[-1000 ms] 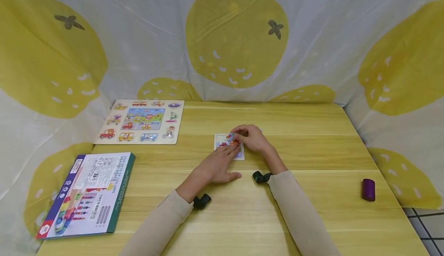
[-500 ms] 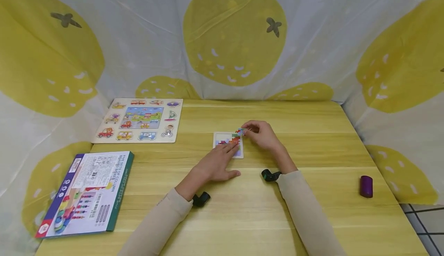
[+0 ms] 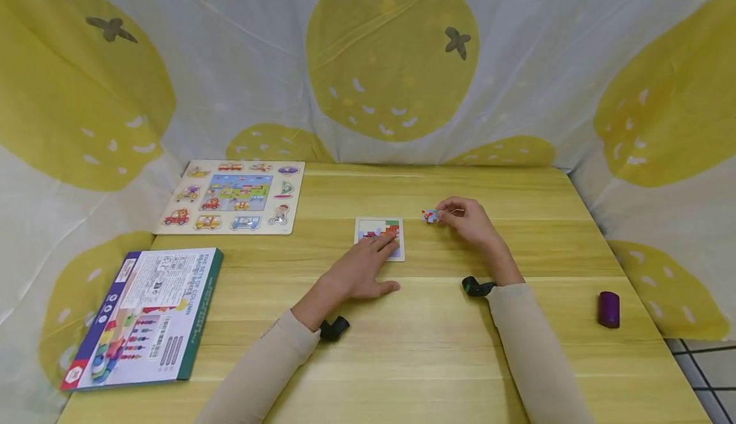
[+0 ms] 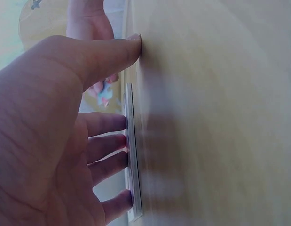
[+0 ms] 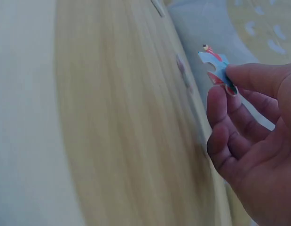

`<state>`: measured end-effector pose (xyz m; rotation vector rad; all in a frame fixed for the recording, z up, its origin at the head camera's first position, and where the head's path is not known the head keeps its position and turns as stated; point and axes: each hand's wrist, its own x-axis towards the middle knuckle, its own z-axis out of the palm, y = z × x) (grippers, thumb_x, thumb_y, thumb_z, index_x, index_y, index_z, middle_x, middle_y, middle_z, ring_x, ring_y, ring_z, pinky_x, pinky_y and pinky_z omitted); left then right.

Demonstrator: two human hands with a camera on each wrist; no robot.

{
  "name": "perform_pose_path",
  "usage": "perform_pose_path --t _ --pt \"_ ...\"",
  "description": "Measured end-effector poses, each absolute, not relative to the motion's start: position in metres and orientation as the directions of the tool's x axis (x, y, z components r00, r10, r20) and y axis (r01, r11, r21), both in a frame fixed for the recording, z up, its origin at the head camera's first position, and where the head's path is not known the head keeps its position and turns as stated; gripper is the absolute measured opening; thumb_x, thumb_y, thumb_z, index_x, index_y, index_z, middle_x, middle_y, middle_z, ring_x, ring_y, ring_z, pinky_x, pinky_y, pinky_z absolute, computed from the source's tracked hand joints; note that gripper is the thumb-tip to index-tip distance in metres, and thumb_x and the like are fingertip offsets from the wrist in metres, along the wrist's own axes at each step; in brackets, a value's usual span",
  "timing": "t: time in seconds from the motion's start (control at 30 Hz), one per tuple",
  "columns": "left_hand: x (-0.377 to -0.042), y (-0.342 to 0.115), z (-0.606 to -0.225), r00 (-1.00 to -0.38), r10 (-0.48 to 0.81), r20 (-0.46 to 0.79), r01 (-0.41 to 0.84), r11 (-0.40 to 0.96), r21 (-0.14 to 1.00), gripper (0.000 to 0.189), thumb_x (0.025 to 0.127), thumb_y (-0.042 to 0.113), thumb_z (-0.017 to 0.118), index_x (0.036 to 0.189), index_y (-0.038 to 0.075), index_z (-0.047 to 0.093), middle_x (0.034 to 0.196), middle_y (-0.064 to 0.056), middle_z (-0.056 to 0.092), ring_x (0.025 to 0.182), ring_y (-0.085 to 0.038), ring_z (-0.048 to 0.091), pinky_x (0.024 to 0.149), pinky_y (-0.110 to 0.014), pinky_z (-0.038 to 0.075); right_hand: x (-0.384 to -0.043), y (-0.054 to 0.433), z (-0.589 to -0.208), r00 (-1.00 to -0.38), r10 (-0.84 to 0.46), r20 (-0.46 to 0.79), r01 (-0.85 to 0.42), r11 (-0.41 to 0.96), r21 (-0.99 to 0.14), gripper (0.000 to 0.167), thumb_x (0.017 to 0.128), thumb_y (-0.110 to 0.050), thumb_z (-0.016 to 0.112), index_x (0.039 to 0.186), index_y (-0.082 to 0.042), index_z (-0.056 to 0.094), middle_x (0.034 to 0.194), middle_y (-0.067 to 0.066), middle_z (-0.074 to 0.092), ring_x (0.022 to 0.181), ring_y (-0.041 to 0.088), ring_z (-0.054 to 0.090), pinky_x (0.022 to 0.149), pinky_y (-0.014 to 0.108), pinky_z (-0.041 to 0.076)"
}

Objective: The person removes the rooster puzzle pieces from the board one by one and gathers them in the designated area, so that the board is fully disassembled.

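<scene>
A small square picture jigsaw [image 3: 370, 225] with a pale frame lies mid-table, partly filled; its upper left shows white. My left hand [image 3: 356, 272] rests on it with straight fingers, covering the lower part. In the left wrist view those fingertips press the thin board [image 4: 132, 155], thumb spread wide. Beyond the board's upper right, my right hand [image 3: 470, 221] pinches a jigsaw piece [image 5: 219, 70] between thumb and fingers. The piece is light blue with red parts and has a rounded notch. In the head view, blue-and-red jigsaw pieces [image 3: 429, 216] show at the right fingertips.
A wooden vehicle puzzle board [image 3: 294, 184] lies at the back left. Nearer on the left is a flat toy box [image 3: 167, 283] with a green side. A purple cylinder [image 3: 609, 310] stands near the right table edge. A fruit-print curtain [image 3: 393, 53] hangs behind.
My right hand has moved right, away from the jigsaw, carrying a piece lifted from its upper right; a green patch shows there now. My left hand has stayed in place.
</scene>
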<state>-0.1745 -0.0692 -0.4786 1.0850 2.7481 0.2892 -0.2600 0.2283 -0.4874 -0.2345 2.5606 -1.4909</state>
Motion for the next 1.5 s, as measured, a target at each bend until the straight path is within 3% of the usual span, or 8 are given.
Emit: perform_pose_path --t 0.17,0.3,0.5,1.37,1.5 --pt "-0.174 -0.070 -0.478 -0.721 0.689 -0.082 0.656 0.715 0.239 0.089 0.097 0.060 0.060 0.162 0.007 0.032 0.171 -0.012 0.026 0.156 -0.030 0.030 0.128 -0.045 0.026 -0.263 0.247 -0.492 -0.977 -0.205 -0.056 -0.062 0.527 -0.848 0.024 0.102 -0.021 0.065 0.115 -0.002 0.072 0.104 0.021 0.073 0.090 0.030 0.067 0.074 0.025 0.050" --pt "-0.173 -0.070 -0.478 -0.717 0.691 -0.086 0.654 0.711 0.258 0.088 0.097 0.059 0.060 0.162 0.007 0.032 0.170 -0.012 0.026 0.156 -0.030 0.029 0.128 -0.046 0.025 -0.264 0.258 -0.493 -0.980 -0.189 -0.057 -0.067 0.587 -0.807 0.023 0.103 -0.024 0.065 0.114 -0.006 0.073 0.103 0.016 0.072 0.084 0.023 0.058 0.070 0.026 0.046" --pt "-0.173 -0.070 -0.478 -0.719 0.689 -0.093 0.653 0.715 0.252 0.087 0.097 0.058 0.060 0.162 0.007 0.033 0.171 -0.012 0.026 0.157 -0.029 0.028 0.128 -0.046 0.024 -0.269 0.264 -0.492 -0.978 -0.196 -0.066 -0.080 0.650 -0.756 0.022 0.104 -0.023 0.063 0.114 -0.007 0.074 0.101 0.013 0.072 0.082 0.023 0.056 0.071 0.029 0.046" --pt "-0.171 -0.069 -0.478 -0.723 0.683 -0.099 0.646 0.720 0.252 0.086 0.098 0.059 0.059 0.163 0.009 0.031 0.171 -0.010 0.026 0.158 -0.029 0.026 0.129 -0.048 0.021 -0.270 0.262 -0.494 -0.984 -0.142 -0.106 -0.019 0.679 -0.734 0.024 0.103 -0.025 0.064 0.115 -0.006 0.072 0.101 0.011 0.069 0.086 0.022 0.059 0.074 0.030 0.049" --pt "-0.171 -0.068 -0.478 -0.723 0.686 -0.089 0.656 0.721 0.223 0.070 0.105 0.045 0.054 0.161 0.008 0.034 0.169 -0.011 0.029 0.156 -0.030 0.029 0.129 -0.047 0.023 -0.268 0.262 -0.492 -0.985 -0.150 -0.090 -0.032 0.659 -0.751 0.026 0.104 -0.025 0.062 0.118 -0.005 0.072 0.107 0.014 0.070 0.090 0.023 0.058 0.075 0.030 0.049"
